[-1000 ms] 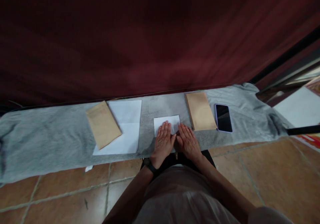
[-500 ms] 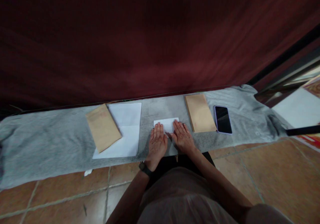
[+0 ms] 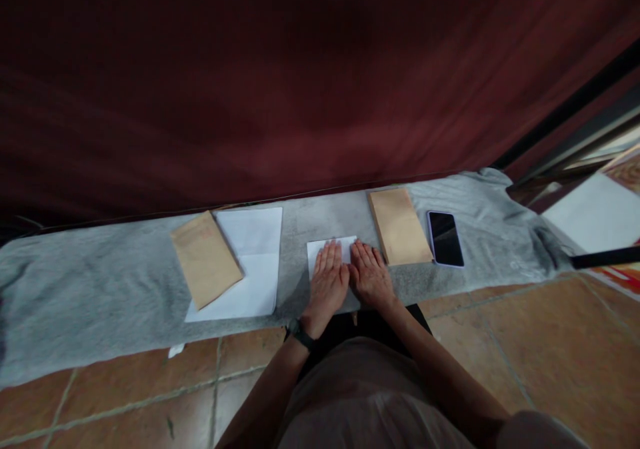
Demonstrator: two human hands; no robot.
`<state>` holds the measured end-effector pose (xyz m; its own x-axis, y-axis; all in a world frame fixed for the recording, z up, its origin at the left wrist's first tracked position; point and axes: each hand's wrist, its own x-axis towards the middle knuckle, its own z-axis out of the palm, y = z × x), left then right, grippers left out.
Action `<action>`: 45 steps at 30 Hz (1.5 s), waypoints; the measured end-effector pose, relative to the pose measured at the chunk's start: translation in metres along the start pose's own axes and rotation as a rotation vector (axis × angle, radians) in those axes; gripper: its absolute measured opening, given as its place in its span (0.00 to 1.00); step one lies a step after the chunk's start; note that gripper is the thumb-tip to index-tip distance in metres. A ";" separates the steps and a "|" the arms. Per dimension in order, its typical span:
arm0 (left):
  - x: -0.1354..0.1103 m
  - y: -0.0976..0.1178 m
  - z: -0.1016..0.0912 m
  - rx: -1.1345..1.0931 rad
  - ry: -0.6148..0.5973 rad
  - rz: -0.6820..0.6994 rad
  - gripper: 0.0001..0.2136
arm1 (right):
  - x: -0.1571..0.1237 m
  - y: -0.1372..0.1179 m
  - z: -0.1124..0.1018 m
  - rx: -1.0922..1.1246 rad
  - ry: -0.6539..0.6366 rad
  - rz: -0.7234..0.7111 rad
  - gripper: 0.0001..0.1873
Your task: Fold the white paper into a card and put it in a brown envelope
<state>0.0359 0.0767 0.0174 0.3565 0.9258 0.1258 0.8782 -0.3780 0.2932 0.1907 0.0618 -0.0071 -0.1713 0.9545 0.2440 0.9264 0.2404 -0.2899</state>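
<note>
Item: folded white paper (image 3: pixel 319 249), lying on the grey cloth (image 3: pixel 100 289) about midway along it, closer to the near edge than the far one. Left hand (image 3: pixel 327 281) and right hand (image 3: pixel 369 274) both lie on it palm down, flat and open, fingers close together, side by side; neither grips anything. Black wristwatch (image 3: pixel 299 333) on the left wrist.

Risk, as judged: the cloth looks soft and loose, so uneven pressure could slide the paper or set a crooked crease. The hands hide most of it, so its edges cannot be checked.

Surroundings: brown envelope (image 3: pixel 399 225) just beside the right hand, smartphone (image 3: pixel 445 237) beyond it toward the cloth's right end. Second brown envelope (image 3: pixel 205 257) overlaps a white sheet (image 3: pixel 256 235) to the left, well apart. Nothing blocks the hands. Maroon curtain (image 3: pixel 300 89) runs along the far edge; tiled floor (image 3: pixel 125 382) lies at the near edge.
</note>
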 end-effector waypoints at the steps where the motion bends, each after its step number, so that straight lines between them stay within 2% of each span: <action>1: 0.006 0.007 0.003 -0.018 -0.032 0.040 0.27 | 0.000 0.000 0.000 -0.009 -0.013 -0.008 0.31; 4: 0.021 0.020 0.013 -0.040 -0.087 0.076 0.26 | -0.001 0.001 0.000 -0.048 -0.043 -0.038 0.34; 6: 0.025 0.019 0.017 -0.028 -0.092 0.055 0.27 | -0.001 0.001 -0.001 -0.073 -0.042 -0.041 0.34; 12: 0.015 -0.007 0.010 0.099 -0.065 -0.012 0.29 | 0.000 -0.002 -0.004 -0.089 -0.003 -0.032 0.28; 19: -0.001 -0.034 0.006 0.145 0.056 -0.114 0.29 | -0.001 -0.001 -0.002 -0.055 0.018 -0.015 0.28; 24: -0.005 -0.040 0.009 0.147 0.090 -0.109 0.29 | 0.014 -0.006 -0.001 -0.006 0.020 -0.003 0.29; 29: -0.006 -0.042 0.011 0.140 0.099 -0.086 0.27 | 0.038 -0.028 0.006 0.061 -0.072 -0.144 0.27; 32: -0.007 -0.044 0.013 0.137 0.104 -0.076 0.27 | 0.040 -0.034 0.013 0.053 -0.079 -0.161 0.27; 45: -0.005 -0.038 0.010 0.130 0.103 -0.131 0.31 | 0.022 0.006 0.011 -0.039 0.054 0.040 0.31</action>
<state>0.0037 0.0869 -0.0040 0.2082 0.9589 0.1930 0.9509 -0.2446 0.1897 0.1888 0.0858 -0.0136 -0.1164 0.9522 0.2825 0.9447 0.1940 -0.2644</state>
